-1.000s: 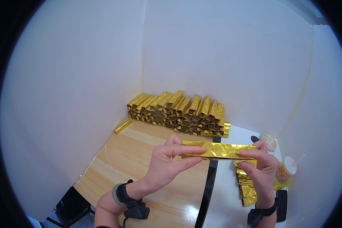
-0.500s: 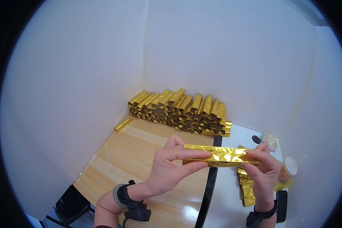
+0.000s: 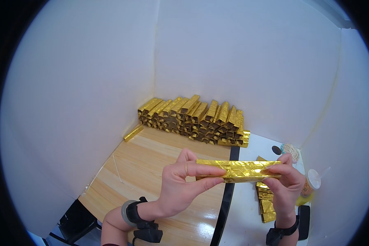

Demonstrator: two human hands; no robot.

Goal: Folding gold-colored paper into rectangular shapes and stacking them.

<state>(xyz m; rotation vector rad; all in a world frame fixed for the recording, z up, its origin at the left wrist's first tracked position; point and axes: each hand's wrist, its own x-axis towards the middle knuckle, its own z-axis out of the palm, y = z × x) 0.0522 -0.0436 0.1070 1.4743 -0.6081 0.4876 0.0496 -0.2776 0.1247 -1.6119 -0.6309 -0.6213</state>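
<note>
A long gold foil paper box (image 3: pixel 244 169) is held level in the air between my two hands. My left hand (image 3: pixel 184 178) pinches its left end, thumb along the lower edge and index finger across the front face. At the other end, my right hand (image 3: pixel 286 180) grips it the same way, fingers above and thumb below. The side turned to me is creased and shiny. Behind it, a large stack of similar gold boxes (image 3: pixel 192 117) lies against the back wall, many with hollow ends facing me. Flat folded gold foil pieces (image 3: pixel 267 205) lie partly under my right hand.
A single gold box (image 3: pixel 133 133) lies left of the stack on the wooden table (image 3: pixel 151 164), near a thin white stick (image 3: pixel 117 168). At right are a plastic cup (image 3: pixel 313 180) with a straw, a round dark item (image 3: pixel 276 150) and a black device (image 3: pixel 304 221).
The box has tilted slightly, so its front face shows more broadly and the seam gap at its lower edge looks narrower. Both hands keep their grip, and the left has shifted slightly left.
</note>
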